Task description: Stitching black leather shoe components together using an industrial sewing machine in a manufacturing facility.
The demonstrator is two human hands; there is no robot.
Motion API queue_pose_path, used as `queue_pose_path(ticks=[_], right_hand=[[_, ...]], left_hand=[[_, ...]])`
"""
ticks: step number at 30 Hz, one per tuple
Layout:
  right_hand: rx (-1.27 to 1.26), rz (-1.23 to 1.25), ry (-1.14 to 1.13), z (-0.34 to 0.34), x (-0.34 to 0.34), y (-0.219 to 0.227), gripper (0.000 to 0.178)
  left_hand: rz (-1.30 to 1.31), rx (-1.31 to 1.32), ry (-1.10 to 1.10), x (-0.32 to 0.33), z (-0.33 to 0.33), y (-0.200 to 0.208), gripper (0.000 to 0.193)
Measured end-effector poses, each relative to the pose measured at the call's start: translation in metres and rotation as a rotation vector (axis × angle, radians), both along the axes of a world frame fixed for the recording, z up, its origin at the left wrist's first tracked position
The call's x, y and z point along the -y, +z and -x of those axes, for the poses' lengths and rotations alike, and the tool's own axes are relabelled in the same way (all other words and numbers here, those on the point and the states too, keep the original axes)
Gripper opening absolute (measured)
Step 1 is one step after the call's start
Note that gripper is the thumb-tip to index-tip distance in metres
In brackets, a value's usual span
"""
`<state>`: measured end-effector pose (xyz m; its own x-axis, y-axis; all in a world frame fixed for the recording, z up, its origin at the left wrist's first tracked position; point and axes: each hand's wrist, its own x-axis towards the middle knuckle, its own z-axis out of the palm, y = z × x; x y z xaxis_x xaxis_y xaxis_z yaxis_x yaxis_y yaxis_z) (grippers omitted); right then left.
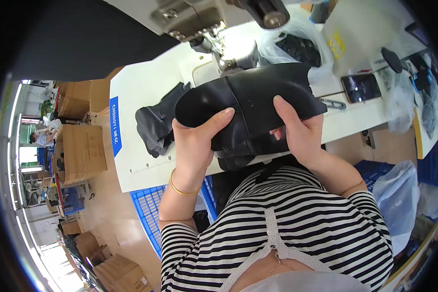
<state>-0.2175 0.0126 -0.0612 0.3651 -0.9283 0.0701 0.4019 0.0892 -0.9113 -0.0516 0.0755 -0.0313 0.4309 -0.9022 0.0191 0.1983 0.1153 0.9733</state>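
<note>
Both my hands hold up a black leather-like piece (272, 90) with a seam running across it, above the white sewing table (131, 87). My left hand (197, 141) grips its left part, the thumb lying along the surface near the seam. My right hand (299, 131) pinches the right part, thumb on top and fingers mostly hidden beneath. Right behind the piece stands the sewing machine head (199, 29), its needle area lit. A stack of black cut pieces (153, 124) lies on the table beside my left hand. More black material hangs under the held piece.
A clear plastic bag (326, 56) with black pieces sits behind on the right, near a smartphone (360, 88) and a small metal tool (335, 104). A blue crate (148, 204) stands below the table's left edge. Cardboard boxes (85, 153) stand farther left; a person (46, 134) is in the distance.
</note>
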Motion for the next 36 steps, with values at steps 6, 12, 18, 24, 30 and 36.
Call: queue_pose_path(ticks=[6, 12, 18, 24, 30, 36], right_hand=[[0.067, 0.063, -0.021, -0.019, 0.024, 0.020, 0.015], [0.041, 0.119, -0.061, -0.035, 0.058, 0.020, 0.011], [0.045, 0.133, -0.058, -0.043, 0.073, 0.021, 0.015], [0.062, 0.136, -0.085, -0.047, 0.074, 0.022, 0.016], [0.042, 0.145, -0.070, -0.047, 0.074, 0.022, 0.015], [0.045, 0.139, -0.076, -0.047, 0.073, 0.023, 0.017]], left_hand=[[-0.019, -0.129, -0.057, 0.028, -0.021, 0.012, 0.025], [-0.120, -0.172, -0.039, 0.059, -0.033, 0.028, 0.023], [-0.091, -0.144, -0.014, 0.071, -0.039, 0.026, 0.015], [-0.069, -0.126, 0.008, 0.074, -0.039, 0.023, 0.015], [-0.043, -0.135, 0.024, 0.074, -0.038, 0.026, 0.014], [-0.043, -0.106, 0.015, 0.076, -0.042, 0.023, 0.012]])
